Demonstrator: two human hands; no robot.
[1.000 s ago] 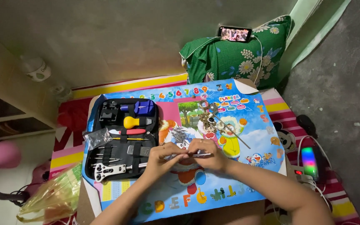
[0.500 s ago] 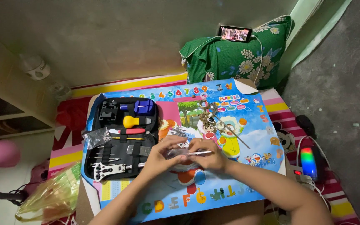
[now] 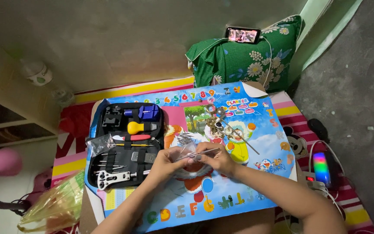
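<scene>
I had my left hand (image 3: 163,161) pinching a small clear bag (image 3: 186,151), right hand (image 3: 215,157) pinching tweezers (image 3: 198,154) beside it; bag seemed light, flimsy, best gripped at its edge

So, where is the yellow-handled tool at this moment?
In the head view, the yellow-handled tool lies in the open black tool case at the left of the table, just under the blue tool and above the red-handled tool.

Two bare forearms, no sleeves, left grip (image 3: 166,162) & right grip (image 3: 216,157), no rings/watch visible
</scene>
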